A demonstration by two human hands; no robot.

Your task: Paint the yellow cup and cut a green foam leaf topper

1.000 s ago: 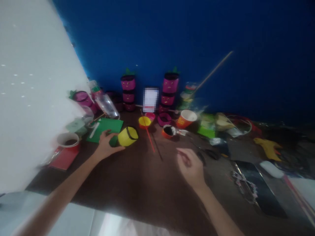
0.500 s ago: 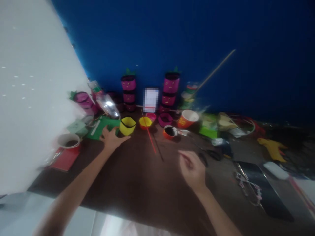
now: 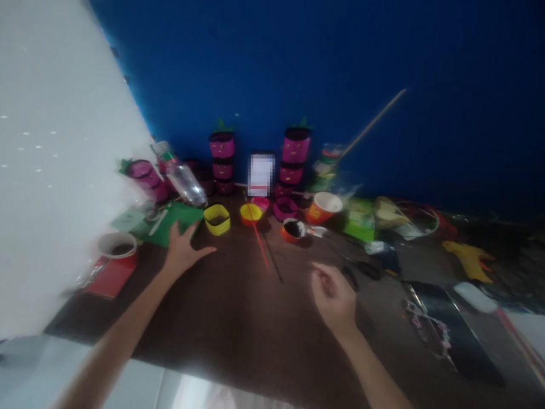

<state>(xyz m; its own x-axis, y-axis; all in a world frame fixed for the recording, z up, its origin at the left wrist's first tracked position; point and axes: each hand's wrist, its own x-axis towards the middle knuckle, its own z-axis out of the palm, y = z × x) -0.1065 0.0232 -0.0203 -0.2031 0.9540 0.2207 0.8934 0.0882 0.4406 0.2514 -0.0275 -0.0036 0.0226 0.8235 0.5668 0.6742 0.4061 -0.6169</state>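
Observation:
My left hand (image 3: 182, 248) lies open on the dark table, fingers stretched over the edge of a green sheet (image 3: 172, 223). Just right of it a yellow cup with a black rim (image 3: 217, 219) stands upright, free of my fingers. My right hand (image 3: 332, 295) hovers over the table with its fingers curled loosely; the blur hides whether it holds anything. A red stick and a dark stick (image 3: 260, 248) lie between my hands.
Stacked magenta cups (image 3: 222, 161) (image 3: 294, 159) stand against the blue wall. Small yellow, pink and orange bowls (image 3: 250, 213), an orange paper cup (image 3: 323, 207), a clear bottle (image 3: 181, 176) and a red cup (image 3: 117, 250) crowd the back. A white board stands left; clutter lies right.
My left hand carried the tilted yellow cup away from me, set it upright near the green sheet and let go. My right hand has barely moved.

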